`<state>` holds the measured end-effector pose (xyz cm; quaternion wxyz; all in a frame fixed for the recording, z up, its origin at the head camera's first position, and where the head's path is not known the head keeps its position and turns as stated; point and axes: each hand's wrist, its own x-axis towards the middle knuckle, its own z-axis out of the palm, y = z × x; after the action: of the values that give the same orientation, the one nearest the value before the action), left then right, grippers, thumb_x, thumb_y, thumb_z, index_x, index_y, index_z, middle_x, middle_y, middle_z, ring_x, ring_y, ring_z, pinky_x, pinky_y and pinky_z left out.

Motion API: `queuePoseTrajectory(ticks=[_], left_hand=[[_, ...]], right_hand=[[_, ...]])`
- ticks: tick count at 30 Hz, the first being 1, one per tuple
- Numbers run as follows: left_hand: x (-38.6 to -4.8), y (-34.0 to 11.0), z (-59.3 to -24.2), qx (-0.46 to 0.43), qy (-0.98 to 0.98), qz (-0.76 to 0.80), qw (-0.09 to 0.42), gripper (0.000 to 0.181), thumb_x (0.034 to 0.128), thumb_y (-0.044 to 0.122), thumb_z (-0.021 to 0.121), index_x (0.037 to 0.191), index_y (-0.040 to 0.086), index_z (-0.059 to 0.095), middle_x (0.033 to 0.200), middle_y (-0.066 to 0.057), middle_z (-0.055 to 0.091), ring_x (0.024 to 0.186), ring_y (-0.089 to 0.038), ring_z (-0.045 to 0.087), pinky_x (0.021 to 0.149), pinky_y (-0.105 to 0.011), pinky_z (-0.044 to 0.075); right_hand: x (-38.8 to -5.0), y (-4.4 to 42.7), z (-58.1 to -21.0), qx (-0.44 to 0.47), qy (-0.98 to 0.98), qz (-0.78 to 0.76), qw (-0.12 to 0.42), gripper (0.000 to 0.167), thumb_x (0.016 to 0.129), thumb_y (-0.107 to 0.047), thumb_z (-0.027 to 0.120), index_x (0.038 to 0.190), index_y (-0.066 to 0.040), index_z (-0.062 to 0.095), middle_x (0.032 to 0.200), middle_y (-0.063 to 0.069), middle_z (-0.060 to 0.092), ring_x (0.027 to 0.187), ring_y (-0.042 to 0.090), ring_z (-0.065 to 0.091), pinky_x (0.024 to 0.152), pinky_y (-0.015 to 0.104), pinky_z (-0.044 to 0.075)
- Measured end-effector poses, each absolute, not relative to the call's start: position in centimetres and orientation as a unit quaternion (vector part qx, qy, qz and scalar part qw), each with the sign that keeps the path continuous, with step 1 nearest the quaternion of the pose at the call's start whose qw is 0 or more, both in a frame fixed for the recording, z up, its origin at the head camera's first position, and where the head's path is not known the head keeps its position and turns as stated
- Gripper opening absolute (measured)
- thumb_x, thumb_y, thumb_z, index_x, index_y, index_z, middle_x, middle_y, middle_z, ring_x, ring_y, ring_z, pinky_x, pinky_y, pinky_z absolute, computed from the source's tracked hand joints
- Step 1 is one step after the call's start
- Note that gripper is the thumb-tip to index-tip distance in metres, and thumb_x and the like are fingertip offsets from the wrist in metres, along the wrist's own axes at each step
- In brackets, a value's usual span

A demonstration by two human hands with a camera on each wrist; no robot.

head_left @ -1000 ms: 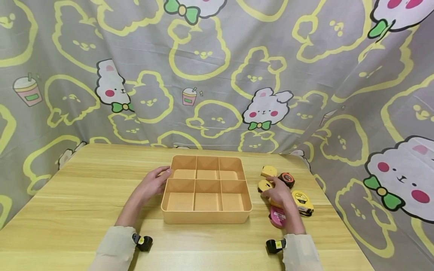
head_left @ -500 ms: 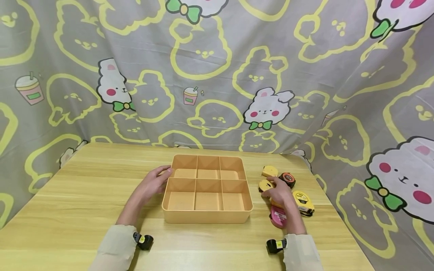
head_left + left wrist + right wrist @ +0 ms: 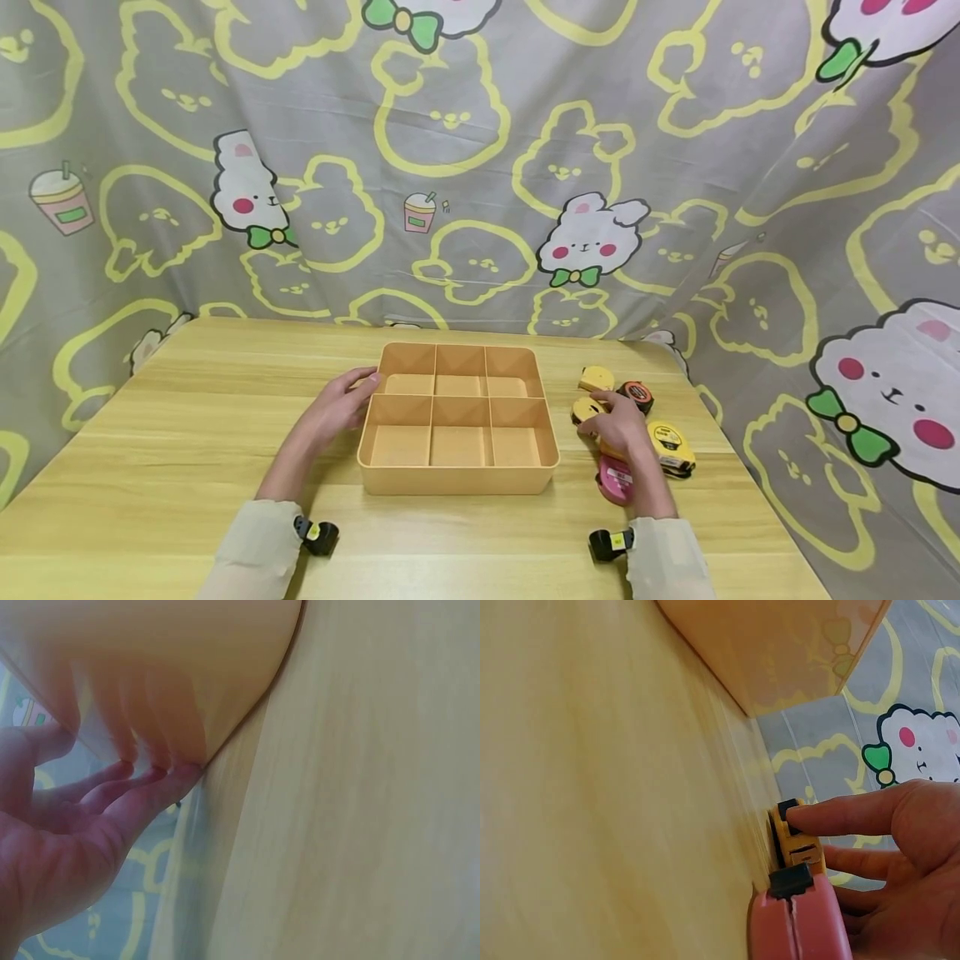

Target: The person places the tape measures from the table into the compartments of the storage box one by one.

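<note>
A tan box [image 3: 459, 481] with several compartments stands in the middle of the table. My left hand [image 3: 341, 406] touches its left wall; in the left wrist view, nearly straight fingertips rest against that wall and the thumb lies at the rim. Right of the box, my right hand [image 3: 618, 427] pinches a small yellow tape measure [image 3: 583, 411] between thumb and fingers, low at the table. The right wrist view has the thumb on that tape measure's black part [image 3: 787, 810]. A pink tape measure [image 3: 615, 482] lies just nearer, partly under the wrist.
Around the right hand lie another yellow tape measure [image 3: 596, 378], a black and orange one [image 3: 636, 397] and a larger yellow one [image 3: 670, 447]. An orange-yellow item [image 3: 611, 452] is mostly covered by the hand. A patterned curtain [image 3: 465, 200] hangs behind the table [image 3: 187, 433].
</note>
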<state>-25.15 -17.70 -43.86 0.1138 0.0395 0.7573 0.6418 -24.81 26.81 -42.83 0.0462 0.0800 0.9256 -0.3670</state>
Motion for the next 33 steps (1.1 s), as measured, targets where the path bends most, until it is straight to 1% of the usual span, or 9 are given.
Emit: queuePoseTrajectory(ticks=[3, 9, 12, 17, 26, 30, 33], left_hand=[[-25.2, -17.8, -43.9, 0.039, 0.758, 0.641, 0.114, 0.072, 0.1071, 0.046, 0.047, 0.159, 0.001, 0.025, 0.154, -0.030, 0.043, 0.141, -0.042, 0.046, 0.109, -0.053, 0.048], [-25.4, -17.7, -43.9, 0.038, 0.760, 0.639, 0.115, 0.073, 0.1066, 0.048, 0.047, 0.158, 0.001, 0.027, 0.153, -0.029, 0.044, 0.140, -0.041, 0.047, 0.109, -0.052, 0.048], [-25.3, -17.7, -43.9, 0.040, 0.761, 0.637, 0.117, 0.071, 0.1077, 0.046, 0.045, 0.159, 0.001, 0.026, 0.154, -0.029, 0.043, 0.142, -0.041, 0.045, 0.110, -0.053, 0.046], [-25.2, -17.7, -43.8, 0.040, 0.762, 0.636, 0.117, 0.066, 0.1096, 0.039, 0.044, 0.159, 0.000, 0.025, 0.155, -0.029, 0.042, 0.143, -0.042, 0.043, 0.111, -0.054, 0.046], [-25.1, -17.7, -43.7, 0.039, 0.759, 0.640, 0.117, 0.068, 0.1089, 0.041, 0.045, 0.159, 0.000, 0.025, 0.155, -0.029, 0.041, 0.143, -0.041, 0.043, 0.110, -0.054, 0.046], [-25.1, -17.7, -43.8, 0.039, 0.756, 0.643, 0.118, 0.065, 0.1096, 0.038, 0.044, 0.159, 0.000, 0.024, 0.155, -0.029, 0.041, 0.142, -0.041, 0.044, 0.110, -0.053, 0.046], [-25.1, -17.7, -43.7, 0.040, 0.756, 0.643, 0.118, 0.067, 0.1093, 0.040, 0.044, 0.159, 0.000, 0.024, 0.155, -0.029, 0.041, 0.143, -0.041, 0.043, 0.111, -0.054, 0.046]], right_hand=[[-24.7, 26.7, -42.7, 0.089, 0.919, -0.381, 0.039, 0.071, 0.078, -0.011, 0.078, 0.145, -0.002, 0.053, 0.143, 0.033, 0.051, 0.131, 0.049, 0.048, 0.104, 0.058, 0.045], [-24.7, 26.5, -42.8, 0.102, 0.904, -0.414, 0.008, 0.071, 0.078, -0.008, 0.076, 0.145, -0.003, 0.054, 0.142, 0.028, 0.055, 0.126, 0.040, 0.052, 0.103, 0.053, 0.047], [-24.7, 26.3, -42.6, 0.106, 0.900, -0.422, -0.002, 0.070, 0.077, -0.008, 0.076, 0.144, -0.003, 0.054, 0.142, 0.028, 0.055, 0.126, 0.040, 0.052, 0.101, 0.052, 0.048], [-24.5, 26.1, -42.2, 0.112, 0.897, -0.428, -0.003, 0.068, 0.079, -0.008, 0.077, 0.143, -0.003, 0.055, 0.143, 0.029, 0.053, 0.128, 0.042, 0.050, 0.097, 0.051, 0.049], [-24.5, 25.6, -41.7, 0.095, 0.894, -0.437, 0.003, 0.069, 0.079, -0.011, 0.079, 0.144, -0.005, 0.055, 0.142, 0.029, 0.052, 0.124, 0.040, 0.053, 0.087, 0.042, 0.051], [-24.5, 25.6, -41.5, 0.092, 0.895, -0.436, 0.001, 0.069, 0.078, -0.012, 0.080, 0.143, -0.005, 0.056, 0.138, 0.028, 0.056, 0.115, 0.037, 0.055, 0.079, 0.033, 0.050], [-24.5, 25.6, -41.5, 0.087, 0.897, -0.433, -0.001, 0.069, 0.078, -0.013, 0.080, 0.142, -0.005, 0.056, 0.134, 0.027, 0.058, 0.110, 0.034, 0.057, 0.076, 0.030, 0.049]])
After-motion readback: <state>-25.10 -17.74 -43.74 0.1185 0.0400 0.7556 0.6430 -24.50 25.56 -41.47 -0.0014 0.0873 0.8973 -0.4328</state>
